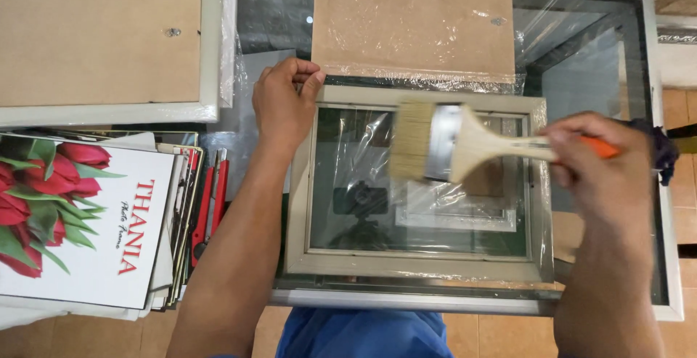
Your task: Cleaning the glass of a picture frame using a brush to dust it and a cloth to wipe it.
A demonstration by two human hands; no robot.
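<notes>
Head view. Left hand (282, 107): grip pressed down on the top-left corner of the pale grey-green rectangular picture frame with glass pane (417, 271), fingers curled over its upper edge. The frame lies flat on the glass-topped counter (653, 184), partly in clear plastic wrap.

Right hand (602, 162): grip closed around the orange handle end of a wide flat paintbrush with pale wooden body and light bristles (435, 140) (bristles blurred). The brush extends left of this grip, over the frame's upper glass.

Left of the left forearm: red utility knife (208, 209), then a stack of printed cards with red tulips (72, 220). Above the left grip: brown rectangular backing board (414, 20).
</notes>
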